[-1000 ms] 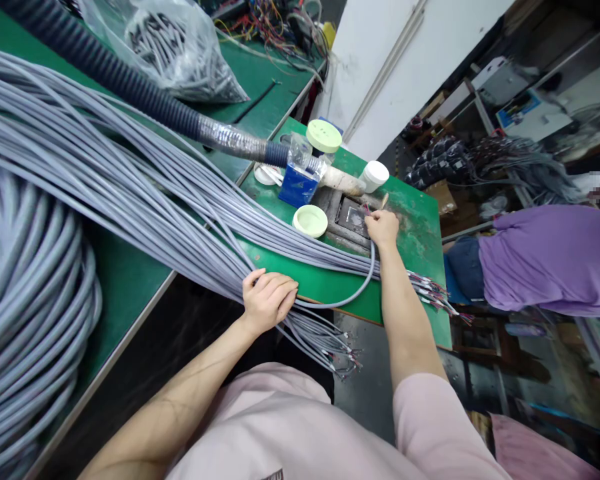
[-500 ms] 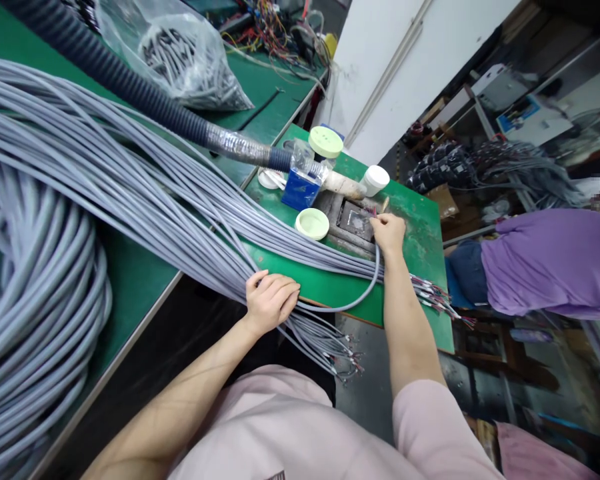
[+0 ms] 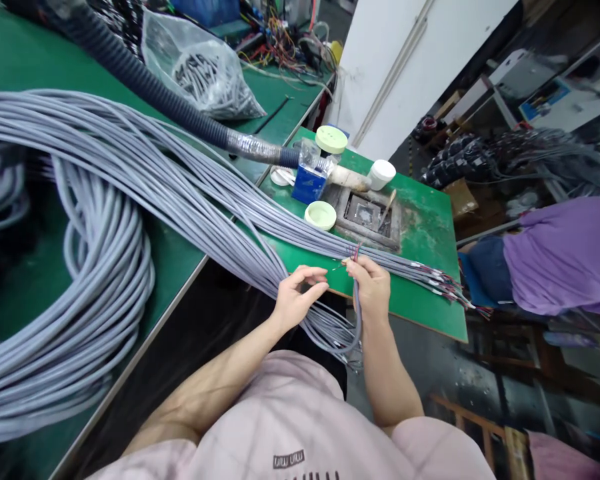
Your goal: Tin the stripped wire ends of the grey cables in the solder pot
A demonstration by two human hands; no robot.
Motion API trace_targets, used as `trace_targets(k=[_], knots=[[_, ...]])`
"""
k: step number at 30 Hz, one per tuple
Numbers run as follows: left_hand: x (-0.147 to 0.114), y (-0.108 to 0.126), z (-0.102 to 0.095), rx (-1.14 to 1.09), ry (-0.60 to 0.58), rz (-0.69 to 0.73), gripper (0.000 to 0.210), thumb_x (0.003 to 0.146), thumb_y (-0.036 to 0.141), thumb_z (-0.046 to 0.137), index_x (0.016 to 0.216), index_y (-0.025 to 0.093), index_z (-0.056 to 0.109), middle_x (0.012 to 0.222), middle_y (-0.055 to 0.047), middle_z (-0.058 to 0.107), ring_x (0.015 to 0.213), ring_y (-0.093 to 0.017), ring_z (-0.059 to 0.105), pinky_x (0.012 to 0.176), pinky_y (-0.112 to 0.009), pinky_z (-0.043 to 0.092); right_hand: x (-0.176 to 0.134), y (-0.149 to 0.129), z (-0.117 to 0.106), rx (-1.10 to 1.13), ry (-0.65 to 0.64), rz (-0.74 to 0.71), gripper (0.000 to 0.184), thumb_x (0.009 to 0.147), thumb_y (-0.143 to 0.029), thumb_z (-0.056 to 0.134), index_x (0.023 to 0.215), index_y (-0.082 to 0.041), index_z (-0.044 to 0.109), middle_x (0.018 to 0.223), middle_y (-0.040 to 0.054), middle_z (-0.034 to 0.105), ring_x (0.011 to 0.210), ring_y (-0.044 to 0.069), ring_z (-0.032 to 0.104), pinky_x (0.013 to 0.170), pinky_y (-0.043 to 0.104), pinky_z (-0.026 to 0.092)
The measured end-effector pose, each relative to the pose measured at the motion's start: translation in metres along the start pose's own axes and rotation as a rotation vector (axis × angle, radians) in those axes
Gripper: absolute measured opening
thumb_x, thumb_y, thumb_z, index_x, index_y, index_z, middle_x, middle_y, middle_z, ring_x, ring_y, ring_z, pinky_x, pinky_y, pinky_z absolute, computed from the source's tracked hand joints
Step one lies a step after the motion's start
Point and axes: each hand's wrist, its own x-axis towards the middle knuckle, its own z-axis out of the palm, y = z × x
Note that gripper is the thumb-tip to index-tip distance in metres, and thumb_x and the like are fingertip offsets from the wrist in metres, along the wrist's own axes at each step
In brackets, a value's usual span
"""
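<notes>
My right hand (image 3: 371,287) pinches the end of a grey cable (image 3: 357,313), where thin coloured wires (image 3: 356,252) fan out above the fingers. The cable loops down from that hand and back to the left. My left hand (image 3: 303,293) is just to the left of those wires, thumb and fingers apart, holding nothing. Beneath it passes a bundle of grey cables (image 3: 220,247), whose stripped ends hang over the bench edge. A second bundle (image 3: 300,223) lies across the green bench (image 3: 433,213) behind both hands.
Behind the hands are a solder pot (image 3: 367,213) with a stick leaning in it, a pale green lid (image 3: 321,215), a white cup (image 3: 381,175) and a blue box (image 3: 309,183). A black hose (image 3: 180,107) crosses above. A person in purple (image 3: 565,253) is at the right.
My right hand has drawn the cable end back from the solder pot toward me. My left hand has lifted off the cable bundle, opened and moved right toward the wires.
</notes>
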Motion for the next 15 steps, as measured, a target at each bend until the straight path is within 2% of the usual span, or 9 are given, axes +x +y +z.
trace_targets(k=[3, 6, 11, 13, 15], knots=[[-0.004, -0.001, 0.015, -0.308, 0.014, -0.215, 0.030, 0.064, 0.031, 0.080, 0.090, 0.019, 0.071, 0.075, -0.001, 0.068, 0.066, -0.011, 0.059, 0.063, -0.024, 0.046, -0.020, 0.007, 0.009, 0.106, -0.024, 0.039, 0.013, 0.075, -0.028, 0.066, 0.066, -0.019, 0.069, 0.064, -0.0028, 0.057, 0.063, 0.011, 0.049, 0.063, 0.024, 0.040], [-0.007, 0.000, 0.026, -0.442, 0.112, -0.290, 0.029, 0.061, 0.031, 0.082, 0.085, 0.018, 0.071, 0.067, 0.002, 0.064, 0.057, -0.007, 0.054, 0.054, -0.019, 0.042, -0.030, 0.009, 0.014, 0.153, -0.063, 0.081, 0.018, 0.076, -0.028, 0.066, 0.061, -0.018, 0.065, 0.062, -0.0031, 0.055, 0.061, 0.011, 0.050, 0.062, 0.025, 0.041], [-0.008, 0.007, 0.034, -0.457, 0.200, -0.276, 0.022, 0.062, 0.032, 0.082, 0.076, 0.018, 0.072, 0.061, 0.003, 0.060, 0.054, -0.007, 0.051, 0.053, -0.020, 0.041, -0.036, 0.008, 0.015, 0.225, -0.073, 0.132, 0.019, 0.075, -0.031, 0.067, 0.063, -0.017, 0.064, 0.062, -0.0021, 0.058, 0.062, 0.011, 0.052, 0.063, 0.026, 0.043], [-0.007, 0.010, 0.032, -0.435, 0.210, -0.240, 0.017, 0.066, 0.032, 0.079, 0.075, 0.019, 0.072, 0.062, 0.003, 0.059, 0.054, -0.007, 0.051, 0.052, -0.020, 0.041, -0.039, 0.007, 0.013, 0.268, -0.113, 0.149, 0.013, 0.075, -0.032, 0.068, 0.074, -0.018, 0.068, 0.059, -0.0032, 0.058, 0.056, 0.010, 0.050, 0.059, 0.025, 0.042], [-0.007, 0.014, 0.029, -0.340, 0.222, -0.139, 0.010, 0.071, 0.029, 0.075, 0.076, 0.020, 0.073, 0.066, 0.003, 0.060, 0.056, -0.008, 0.052, 0.054, -0.021, 0.043, -0.045, 0.007, 0.009, 0.322, -0.187, 0.186, 0.022, 0.077, -0.033, 0.067, 0.094, -0.020, 0.068, 0.051, -0.0057, 0.055, 0.048, 0.009, 0.046, 0.052, 0.024, 0.038]])
